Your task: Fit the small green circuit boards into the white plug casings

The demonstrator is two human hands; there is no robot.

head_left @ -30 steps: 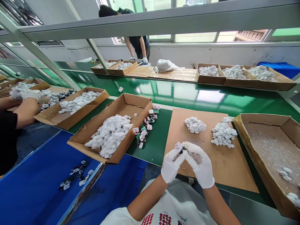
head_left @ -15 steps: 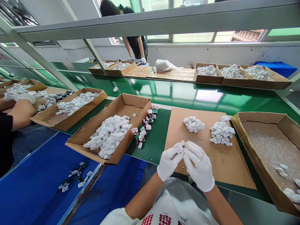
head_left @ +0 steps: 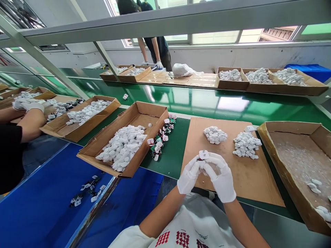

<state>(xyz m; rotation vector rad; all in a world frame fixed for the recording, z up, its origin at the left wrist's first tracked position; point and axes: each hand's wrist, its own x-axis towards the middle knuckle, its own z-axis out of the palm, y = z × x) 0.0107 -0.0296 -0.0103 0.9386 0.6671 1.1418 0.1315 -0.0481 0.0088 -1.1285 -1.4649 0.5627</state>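
Note:
Both gloved hands meet over the near edge of a brown cardboard sheet [head_left: 227,172]. Between their fingertips is a small white square plastic part [head_left: 203,154], with something dark along its lower edge. My left hand [head_left: 189,176] pinches it from the left, and my right hand [head_left: 220,177] grips it from the right with bent fingers. Just beyond the hands lies a small pile of white plastic pieces [head_left: 215,135]. Another heap of white pieces [head_left: 247,145] sits farther right on the sheet. The fingers partly cover the held part.
A carton of white pieces [head_left: 139,108] stands left, with small green circuit boards [head_left: 159,141] beside it. At right is a carton [head_left: 292,124] holding a few pieces. Blue bins [head_left: 38,206] sit lower left. A co-worker's gloved hands [head_left: 31,104] work at far left; another person stands across the belt.
The white square part has turned up into view above my fingertips; before, the fingers mostly hid it. Both hands have shifted slightly. The whole view has moved a little.

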